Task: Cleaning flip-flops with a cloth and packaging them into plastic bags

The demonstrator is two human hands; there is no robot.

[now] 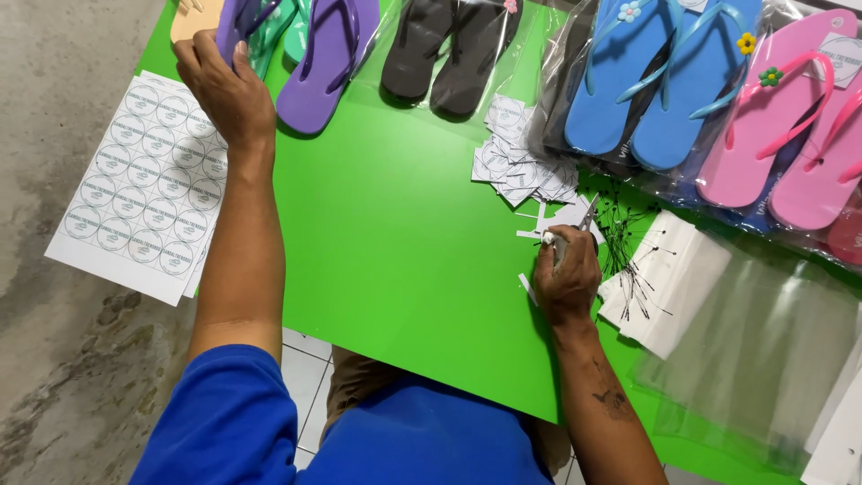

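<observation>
My left hand (224,85) reaches to the far left of the green board (395,233) and grips a purple flip-flop (235,22) at its heel end. A second purple flip-flop (323,63) lies just to its right. My right hand (566,269) rests on the board near the middle right, closed around a small tool with a metal tip (575,224) that looks like scissors. Beside it lie white paper scraps (552,218) and a scatter of thin black pins (633,260).
Sheets of round stickers (144,180) lie at the left edge. A pile of cut square labels (521,166) sits at mid-top. Black (449,49), blue (646,81) and pink (790,126) flip-flops in clear bags line the top. White card (673,287) and clear bags (772,359) lie at right.
</observation>
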